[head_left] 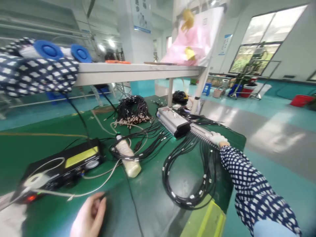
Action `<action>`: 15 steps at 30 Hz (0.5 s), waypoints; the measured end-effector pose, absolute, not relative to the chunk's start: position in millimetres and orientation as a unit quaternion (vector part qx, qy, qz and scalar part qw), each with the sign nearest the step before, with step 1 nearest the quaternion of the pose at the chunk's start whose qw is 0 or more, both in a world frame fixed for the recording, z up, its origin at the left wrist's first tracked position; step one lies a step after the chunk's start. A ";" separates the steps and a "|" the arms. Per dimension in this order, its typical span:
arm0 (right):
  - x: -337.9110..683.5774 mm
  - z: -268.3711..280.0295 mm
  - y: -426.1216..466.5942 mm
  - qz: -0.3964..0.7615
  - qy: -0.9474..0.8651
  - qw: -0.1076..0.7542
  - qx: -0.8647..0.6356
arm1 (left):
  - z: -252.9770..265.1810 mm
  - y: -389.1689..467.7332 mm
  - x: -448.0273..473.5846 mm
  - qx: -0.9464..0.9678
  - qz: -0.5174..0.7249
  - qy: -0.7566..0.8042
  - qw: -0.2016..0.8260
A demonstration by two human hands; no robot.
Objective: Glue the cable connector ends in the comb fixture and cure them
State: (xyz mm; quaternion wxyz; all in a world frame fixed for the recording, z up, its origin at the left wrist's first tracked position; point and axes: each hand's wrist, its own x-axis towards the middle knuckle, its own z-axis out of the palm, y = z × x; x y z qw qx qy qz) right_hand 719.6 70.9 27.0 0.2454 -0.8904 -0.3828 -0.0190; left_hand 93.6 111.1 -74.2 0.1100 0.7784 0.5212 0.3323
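Note:
My left hand (pixel 89 214), bare, hovers low over the green table mat with its fingers curled in. Something small and dark shows at its fingertips, too blurred to name. Far to the right, my right hand (pixel 217 138), in a whitish glove, grips the near end of a pale slotted strip (pixel 201 131). Black cables hang from the strip in a row, and a large coil of them (pixel 170 187) lies on the mat. Against the strip's far end sits a silver and black box (pixel 174 121), with more cables at its left side.
A clear bottle (pixel 128 158) lies tilted among cables. Left of it stands a black device (pixel 64 164) with a yellow label. Behind are a bundle of black cables (pixel 133 110) and a raised white shelf (pixel 138 70). A yellow-green tray (pixel 204 220) is at the front edge.

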 end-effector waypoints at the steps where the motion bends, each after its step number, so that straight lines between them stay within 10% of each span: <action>1: 719.4 15.4 54.0 -0.023 -0.369 0.220 -0.903 | -71.7 104.2 107.7 0.795 0.351 0.485 0.093; 7: 715.3 -10.4 27.9 -0.033 -0.353 0.136 -0.925 | -40.9 47.2 248.0 0.959 0.246 0.123 0.065; 15: 680.6 -12.9 -29.1 -0.011 -0.349 0.114 -0.930 | -49.3 21.6 253.5 0.985 0.068 0.144 0.073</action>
